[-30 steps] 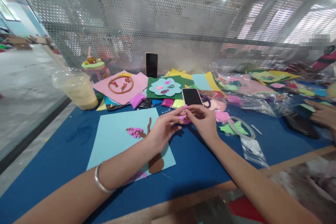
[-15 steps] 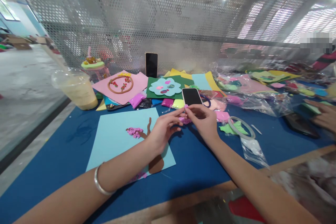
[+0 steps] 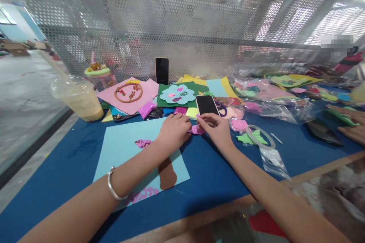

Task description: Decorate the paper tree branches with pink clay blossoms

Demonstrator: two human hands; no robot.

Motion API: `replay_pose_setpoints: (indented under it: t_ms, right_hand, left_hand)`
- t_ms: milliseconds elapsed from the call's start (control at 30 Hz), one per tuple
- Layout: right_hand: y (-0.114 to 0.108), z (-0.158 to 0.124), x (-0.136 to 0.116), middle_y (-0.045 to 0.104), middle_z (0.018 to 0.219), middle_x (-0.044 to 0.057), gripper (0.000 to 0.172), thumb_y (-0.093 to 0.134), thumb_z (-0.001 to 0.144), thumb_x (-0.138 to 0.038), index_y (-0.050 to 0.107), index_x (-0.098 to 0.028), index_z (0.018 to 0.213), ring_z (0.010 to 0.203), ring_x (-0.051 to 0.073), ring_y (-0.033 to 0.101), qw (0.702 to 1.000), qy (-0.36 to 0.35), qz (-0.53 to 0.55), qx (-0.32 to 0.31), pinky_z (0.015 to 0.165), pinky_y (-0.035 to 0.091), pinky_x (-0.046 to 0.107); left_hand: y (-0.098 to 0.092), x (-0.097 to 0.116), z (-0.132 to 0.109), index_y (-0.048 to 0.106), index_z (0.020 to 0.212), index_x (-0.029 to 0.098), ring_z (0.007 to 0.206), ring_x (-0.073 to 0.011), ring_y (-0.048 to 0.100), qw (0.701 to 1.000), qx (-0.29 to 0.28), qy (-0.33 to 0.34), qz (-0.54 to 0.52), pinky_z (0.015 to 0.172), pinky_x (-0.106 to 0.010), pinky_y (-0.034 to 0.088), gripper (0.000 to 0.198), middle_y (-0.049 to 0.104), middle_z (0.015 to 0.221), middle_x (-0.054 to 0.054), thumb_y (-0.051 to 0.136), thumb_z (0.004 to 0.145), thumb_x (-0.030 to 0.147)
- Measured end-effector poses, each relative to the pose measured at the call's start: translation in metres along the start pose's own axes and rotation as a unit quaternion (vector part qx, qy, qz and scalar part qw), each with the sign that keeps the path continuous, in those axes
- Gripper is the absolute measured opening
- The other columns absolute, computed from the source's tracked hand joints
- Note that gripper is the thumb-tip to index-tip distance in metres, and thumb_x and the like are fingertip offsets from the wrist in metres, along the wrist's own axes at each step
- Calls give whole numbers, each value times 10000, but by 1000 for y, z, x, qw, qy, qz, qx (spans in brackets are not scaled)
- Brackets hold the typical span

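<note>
My left hand (image 3: pixel 175 131) is curled, palm down, over the upper right of a light blue sheet (image 3: pixel 114 152). Its fingertips reach the left edge of a pink clay lump (image 3: pixel 197 130); whether they grip any of it is hidden. My right hand (image 3: pixel 216 127) pinches a small bit of pink clay between thumb and forefinger, just above the lump. On the sheet are a brown clay trunk (image 3: pixel 167 174), a pink clay cluster (image 3: pixel 143 143) and more pink bits (image 3: pixel 145 193) along the lower edge. My left forearm covers part of the picture.
A phone (image 3: pixel 207 105) lies behind my right hand; another phone (image 3: pixel 162 70) stands against the mesh. A drink cup (image 3: pixel 81 100) is at the left. Rightward lie a pale ring (image 3: pixel 261 136), green clay (image 3: pixel 251 136), plastic bags and another person's hand (image 3: pixel 353 125).
My left hand has drawn back from my right fingertips and turned palm down, its fingers curling beside the pink clay lump. My right hand keeps its pinch and has shifted slightly left.
</note>
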State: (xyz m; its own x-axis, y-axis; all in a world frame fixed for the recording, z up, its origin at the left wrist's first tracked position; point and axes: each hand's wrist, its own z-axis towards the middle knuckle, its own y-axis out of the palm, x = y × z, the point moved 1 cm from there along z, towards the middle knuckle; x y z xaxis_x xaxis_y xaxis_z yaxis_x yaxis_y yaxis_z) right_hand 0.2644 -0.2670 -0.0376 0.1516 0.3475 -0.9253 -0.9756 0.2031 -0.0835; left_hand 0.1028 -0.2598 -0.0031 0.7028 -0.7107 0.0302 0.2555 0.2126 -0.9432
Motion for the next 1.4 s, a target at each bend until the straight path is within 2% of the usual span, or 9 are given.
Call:
replay_pose_setpoints:
  t_ms: [100,200,400,600,800,900,1000,1267,1400]
  right_hand:
    - [0,2,6,679,684,42,292,740,678,-451,671,-181,768,570,190,659,1000,8,3,-4,601,567,323]
    - [-1,4,11,674,669,46,309,746,666,-462,674,-176,761,565,191,656,1000,18,2,-11,596,565,323]
    - [0,5,10,683,680,55,320,729,680,-474,674,-168,760,615,194,665,1000,4,-22,-16,597,558,299]
    - [0,4,10,689,677,59,317,720,690,-473,672,-167,757,627,199,673,999,5,-34,-20,570,548,288]
    - [-1,5,13,693,683,64,308,724,695,-453,675,-163,786,605,196,668,999,13,-30,-32,564,542,292]
    - [-1,5,14,694,679,66,315,717,700,-458,678,-160,795,605,197,667,999,13,-31,-36,562,542,293]
    - [-1,4,13,693,674,64,320,718,696,-462,679,-159,794,603,197,667,999,12,-30,-39,562,544,293]
    - [-4,2,6,696,714,59,313,718,697,-468,680,-172,791,639,213,684,1000,2,-14,-14,606,565,319]
    - [-4,1,3,696,714,58,304,727,690,-459,682,-176,794,646,224,692,1000,6,0,0,623,573,333]
  left_hand:
    - [6,3,1,684,820,133,896,-269,548,999,-6,20,36,729,-371,376,87,661,897,-116,609,794,169]
    - [9,3,2,680,784,128,889,-260,551,998,-5,32,58,727,-370,365,166,657,862,-121,527,846,129]
    - [10,3,3,669,761,102,875,-251,559,997,-12,53,54,691,-354,361,189,652,819,-114,504,853,104]
    - [6,-1,4,671,765,133,843,-228,565,999,-10,30,-10,675,-334,378,172,671,833,-84,514,837,125]
    - [3,-11,0,685,755,177,879,-211,579,988,3,-24,-151,733,-304,409,143,693,871,-42,567,829,211]
    - [1,-15,-1,691,732,184,852,-190,596,970,10,-63,-236,758,-286,421,141,704,853,-27,588,817,226]
    - [-1,-17,-2,698,705,181,785,-175,611,942,15,-108,-317,709,-264,431,143,708,805,-24,604,797,238]
    - [-1,-11,-7,728,843,147,749,-177,621,839,33,-237,-488,668,-260,450,320,723,834,-63,618,772,439]
    - [2,-9,-7,733,905,164,822,-179,620,790,45,-268,-549,669,-250,458,302,720,940,-73,613,765,403]
